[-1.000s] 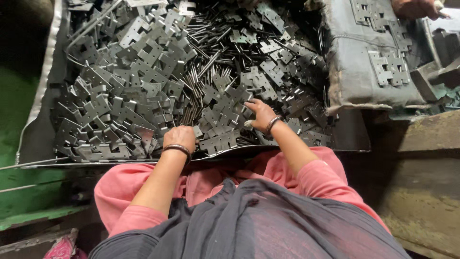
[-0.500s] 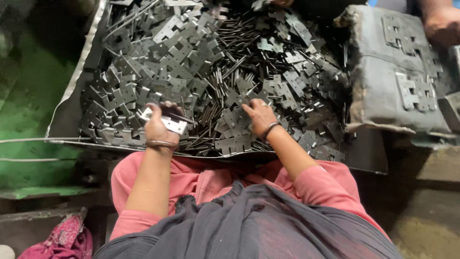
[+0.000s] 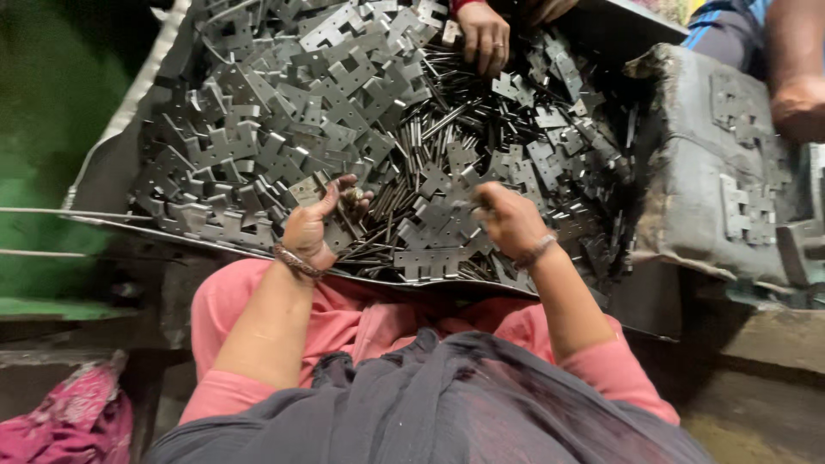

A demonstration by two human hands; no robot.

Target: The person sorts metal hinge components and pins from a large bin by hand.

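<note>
Your left hand (image 3: 314,228) lifted off heap since half second ago, fingers curled around metal plate (image 3: 305,191), now raised above tray (image 3: 112,172). Your right hand (image 3: 507,219) moved onto pile of plates and pins (image 3: 412,129), fingers closed, probably pinching something; blurred.
</note>
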